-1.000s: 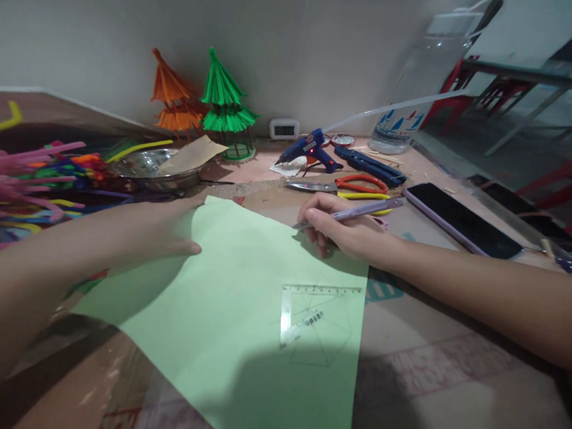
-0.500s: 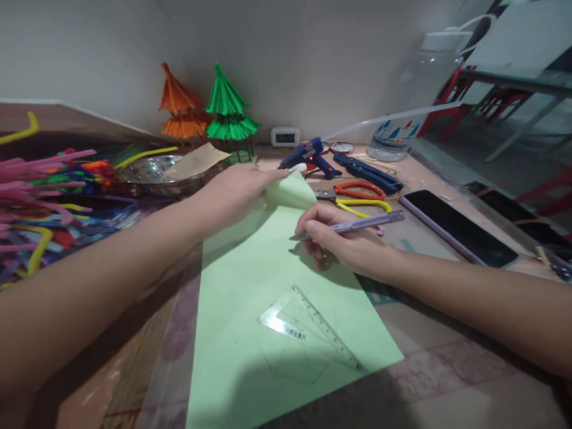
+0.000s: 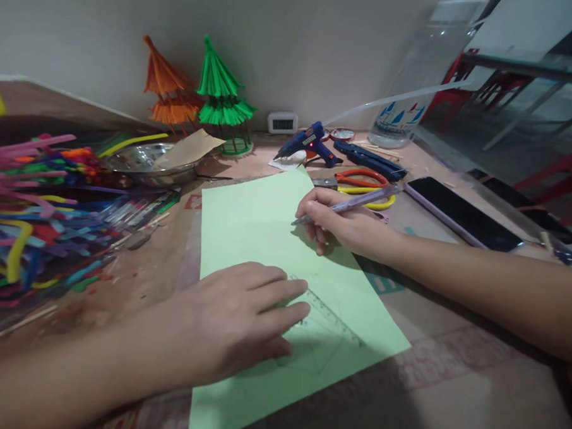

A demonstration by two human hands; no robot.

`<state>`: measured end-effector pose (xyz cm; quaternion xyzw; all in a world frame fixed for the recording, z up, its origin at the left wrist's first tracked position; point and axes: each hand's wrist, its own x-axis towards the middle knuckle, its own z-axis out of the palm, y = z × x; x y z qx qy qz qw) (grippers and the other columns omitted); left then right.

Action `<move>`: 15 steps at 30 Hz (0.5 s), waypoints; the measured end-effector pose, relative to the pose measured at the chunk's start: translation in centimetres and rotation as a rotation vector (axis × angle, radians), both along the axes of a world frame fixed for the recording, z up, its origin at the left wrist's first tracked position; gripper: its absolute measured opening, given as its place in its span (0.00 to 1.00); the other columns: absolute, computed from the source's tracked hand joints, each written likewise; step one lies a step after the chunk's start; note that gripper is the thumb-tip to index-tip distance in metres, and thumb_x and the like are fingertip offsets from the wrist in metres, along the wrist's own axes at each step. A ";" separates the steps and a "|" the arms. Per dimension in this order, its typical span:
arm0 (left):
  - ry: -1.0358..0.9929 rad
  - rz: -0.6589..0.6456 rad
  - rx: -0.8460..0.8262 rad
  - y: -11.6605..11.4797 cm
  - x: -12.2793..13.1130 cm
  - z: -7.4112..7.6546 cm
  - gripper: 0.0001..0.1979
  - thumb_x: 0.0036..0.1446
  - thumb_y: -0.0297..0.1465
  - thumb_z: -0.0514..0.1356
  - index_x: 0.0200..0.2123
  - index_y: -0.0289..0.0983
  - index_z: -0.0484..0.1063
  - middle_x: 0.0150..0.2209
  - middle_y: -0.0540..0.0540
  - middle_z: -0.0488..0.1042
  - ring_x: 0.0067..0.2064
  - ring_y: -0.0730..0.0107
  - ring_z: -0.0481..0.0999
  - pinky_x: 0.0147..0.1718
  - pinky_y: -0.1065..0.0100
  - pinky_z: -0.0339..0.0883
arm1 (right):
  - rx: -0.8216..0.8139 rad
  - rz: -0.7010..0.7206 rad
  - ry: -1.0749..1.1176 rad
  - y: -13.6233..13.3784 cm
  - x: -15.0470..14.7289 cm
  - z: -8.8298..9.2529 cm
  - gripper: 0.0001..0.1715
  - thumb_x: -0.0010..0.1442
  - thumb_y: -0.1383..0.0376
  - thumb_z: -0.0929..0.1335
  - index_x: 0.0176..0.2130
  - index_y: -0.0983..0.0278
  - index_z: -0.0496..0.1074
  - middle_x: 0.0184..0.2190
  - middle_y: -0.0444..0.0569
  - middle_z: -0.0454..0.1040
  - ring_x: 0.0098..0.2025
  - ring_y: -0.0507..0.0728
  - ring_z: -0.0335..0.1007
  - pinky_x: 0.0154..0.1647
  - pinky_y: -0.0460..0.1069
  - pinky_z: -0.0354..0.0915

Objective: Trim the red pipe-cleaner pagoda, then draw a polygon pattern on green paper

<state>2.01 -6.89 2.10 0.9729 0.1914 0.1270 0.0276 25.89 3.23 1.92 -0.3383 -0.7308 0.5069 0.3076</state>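
A sheet of light green paper (image 3: 247, 225) lies on the table in front of me, with faint pencil-like lines drawn near its lower part. My right hand (image 3: 335, 220) rests on the paper's upper right and grips a purple pen (image 3: 362, 199), its tip at or just over the sheet. Lower down, my left hand (image 3: 253, 317) is over the paper with fingers stretched out, partly covering a clear set square (image 3: 333, 313). Whether those fingers press on the set square I cannot tell.
Behind the paper are a blue glue gun (image 3: 308, 143), pliers (image 3: 363, 178), a dark blue cutter (image 3: 368, 158) and a small clock (image 3: 282, 122). A phone (image 3: 461, 212) and bottle (image 3: 405, 87) stand right; a metal bowl (image 3: 127, 157), pipe-cleaner trees (image 3: 219, 85) and coloured stems (image 3: 34, 229) left.
My left hand has left the paper's curled top edge and come down over the set square. The sheet's top now lies flat. My right hand keeps the pen in nearly the same spot.
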 end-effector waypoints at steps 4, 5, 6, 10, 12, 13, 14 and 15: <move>0.054 0.122 0.006 -0.6 0.0 -0.3 0.16 0.72 0.40 0.58 0.55 0.37 0.74 0.49 0.36 0.80 0.47 0.51 0.80 0.42 0.53 0.77 | 0.000 -0.010 -0.015 0.0 -0.1 0.0 0.13 0.75 0.59 0.63 0.39 0.64 0.68 0.24 0.39 0.72 0.19 0.47 0.71 0.18 0.40 0.61; 0.045 0.141 -0.003 -0.5 -0.1 -0.1 0.18 0.73 0.41 0.56 0.56 0.37 0.74 0.49 0.36 0.79 0.47 0.51 0.79 0.41 0.53 0.77 | 0.000 -0.013 -0.019 0.0 -0.1 0.0 0.12 0.75 0.60 0.63 0.39 0.64 0.68 0.24 0.39 0.72 0.19 0.47 0.71 0.18 0.40 0.62; 0.033 0.171 -0.008 -0.2 -0.3 0.1 0.19 0.74 0.42 0.53 0.57 0.37 0.74 0.50 0.35 0.79 0.47 0.50 0.79 0.42 0.52 0.77 | -0.001 -0.013 -0.020 0.0 -0.1 0.0 0.12 0.75 0.60 0.63 0.39 0.64 0.68 0.24 0.39 0.72 0.19 0.47 0.71 0.19 0.40 0.62; 0.053 0.493 0.062 4.0 -2.3 1.1 0.28 0.74 0.47 0.48 0.59 0.35 0.75 0.55 0.32 0.78 0.54 0.42 0.78 0.51 0.44 0.74 | -0.008 0.000 0.010 0.0 0.0 0.0 0.12 0.75 0.61 0.63 0.39 0.64 0.68 0.24 0.39 0.72 0.19 0.47 0.71 0.18 0.40 0.62; 0.066 0.658 0.051 7.1 -3.9 1.1 0.32 0.70 0.50 0.53 0.63 0.30 0.72 0.63 0.29 0.72 0.64 0.38 0.70 0.63 0.42 0.64 | -0.016 0.000 0.015 0.1 0.0 -0.1 0.12 0.75 0.60 0.64 0.39 0.64 0.68 0.23 0.38 0.71 0.19 0.47 0.71 0.18 0.40 0.63; 0.067 0.715 0.022 8.5 -4.6 1.0 0.35 0.67 0.51 0.55 0.65 0.29 0.70 0.65 0.29 0.70 0.66 0.37 0.68 0.65 0.43 0.61 | -0.020 -0.002 0.014 0.1 -0.1 -0.1 0.12 0.75 0.60 0.64 0.39 0.64 0.68 0.23 0.38 0.71 0.19 0.47 0.71 0.18 0.40 0.63; 0.080 0.772 -0.035 9.7 -5.3 0.8 0.39 0.65 0.53 0.56 0.67 0.30 0.68 0.64 0.29 0.70 0.65 0.37 0.68 0.65 0.44 0.61 | -0.022 -0.005 0.011 0.1 -0.1 -0.1 0.12 0.75 0.60 0.64 0.39 0.64 0.68 0.23 0.38 0.71 0.19 0.47 0.70 0.18 0.40 0.63; 0.082 0.802 -0.049 10.6 -5.8 0.7 0.40 0.64 0.54 0.56 0.67 0.29 0.67 0.62 0.27 0.71 0.63 0.36 0.69 0.63 0.43 0.63 | -0.023 -0.008 0.005 0.0 -0.1 -0.1 0.12 0.75 0.60 0.64 0.39 0.64 0.68 0.24 0.39 0.71 0.19 0.47 0.70 0.18 0.40 0.63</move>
